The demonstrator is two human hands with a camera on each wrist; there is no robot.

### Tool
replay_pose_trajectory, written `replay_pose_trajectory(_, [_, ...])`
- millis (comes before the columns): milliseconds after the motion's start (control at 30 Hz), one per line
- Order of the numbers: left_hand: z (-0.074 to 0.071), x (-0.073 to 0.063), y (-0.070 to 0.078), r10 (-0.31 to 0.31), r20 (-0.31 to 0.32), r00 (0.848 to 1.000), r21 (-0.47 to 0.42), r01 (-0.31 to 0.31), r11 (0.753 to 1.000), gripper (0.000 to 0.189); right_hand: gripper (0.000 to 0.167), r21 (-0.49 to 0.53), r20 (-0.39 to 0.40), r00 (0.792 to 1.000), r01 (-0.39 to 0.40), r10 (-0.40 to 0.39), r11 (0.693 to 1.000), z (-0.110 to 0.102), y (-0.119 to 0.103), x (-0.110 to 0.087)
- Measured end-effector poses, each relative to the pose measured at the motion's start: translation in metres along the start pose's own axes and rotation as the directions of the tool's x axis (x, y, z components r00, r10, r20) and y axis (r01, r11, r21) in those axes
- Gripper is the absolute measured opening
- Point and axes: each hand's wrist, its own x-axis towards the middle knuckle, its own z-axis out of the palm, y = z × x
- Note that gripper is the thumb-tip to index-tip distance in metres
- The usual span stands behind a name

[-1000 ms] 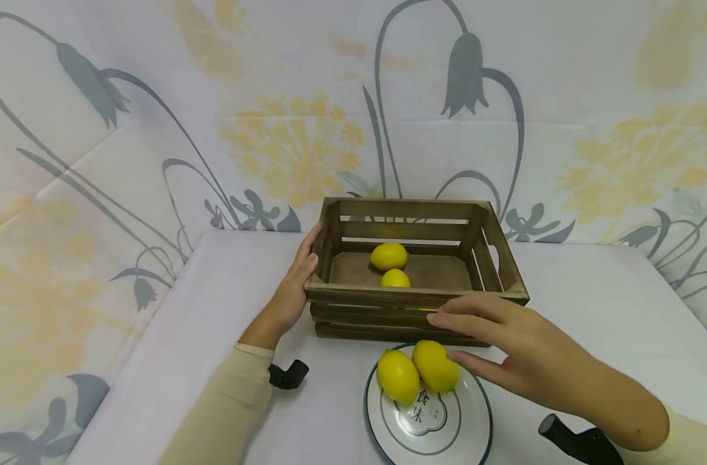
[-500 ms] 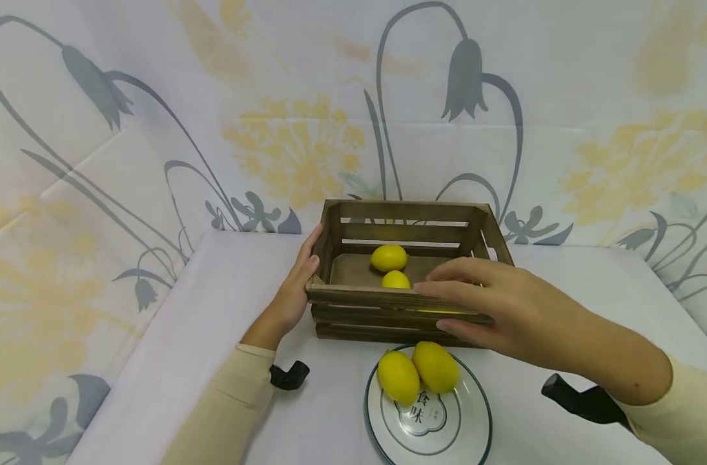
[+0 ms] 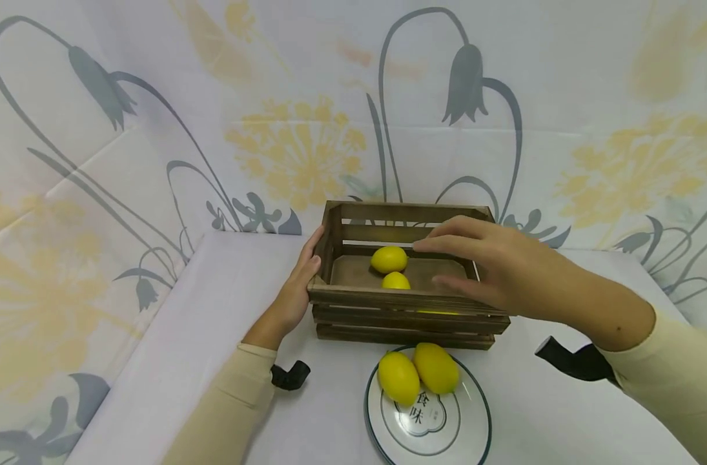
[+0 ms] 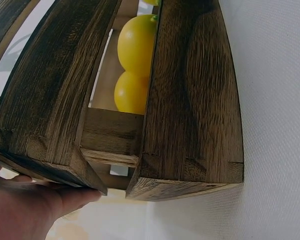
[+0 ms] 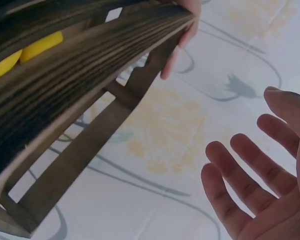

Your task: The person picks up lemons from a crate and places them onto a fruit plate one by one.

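A brown slatted wooden crate stands near the back of the table. Inside it are a whole lemon and a partly hidden lemon; a sliver of yellow shows between the front slats. My left hand rests against the crate's left end, its fingers straight along the outside. Over the crate's right half hovers my right hand, fingers spread and holding nothing, as the right wrist view also shows. In front of the crate, a white plate with a dark rim carries two lemons side by side.
A black curved piece sticks out beside the left cuff, and another black piece beside the right one. Behind the crate hangs a floral cloth. A white cloth covers the table.
My right hand has risen and moved forward from the crate's front side to above its inside, staying empty. The left hand has kept its place, and the lemons look unmoved.
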Motion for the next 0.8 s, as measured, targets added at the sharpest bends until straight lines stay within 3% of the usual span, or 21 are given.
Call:
replay_pose_trajectory(133, [0.000, 0.000, 0.000, 0.000, -0.002, 1.000, -0.002, 0.000, 1.000, 0.052, 0.040, -0.025, 0.025, 0.999, -0.027, 0.028, 0.999, -0.002, 0.007, 0.008])
replay_pose_trajectory(300, [0.000, 0.001, 0.000, 0.006, 0.003, 1.000, -0.011, -0.005, 1.000, 0.053, 0.050, -0.034, 0.049, 0.997, -0.055, 0.057, 0.998, -0.003, 0.013, 0.018])
replay_pose_trajectory(467, [0.000, 0.001, -0.002, 0.013, -0.002, 1.000, -0.016, -0.013, 1.000, 0.052, 0.045, -0.026, 0.076, 0.991, -0.106, 0.108, 0.994, -0.001, 0.023, 0.027])
replay_pose_trajectory(667, [0.000, 0.000, -0.003, 0.008, 0.000, 1.000, -0.018, -0.008, 1.000, 0.053, 0.043, -0.001, 0.137, 0.976, -0.170, 0.169, 0.985, 0.002, 0.037, 0.038])
replay_pose_trajectory(800, [0.000, 0.000, -0.002, 0.006, -0.003, 1.000, -0.020, -0.006, 1.000, 0.053, 0.043, 0.004, 0.183, 0.954, -0.240, 0.236, 0.971, 0.005, 0.045, 0.044])
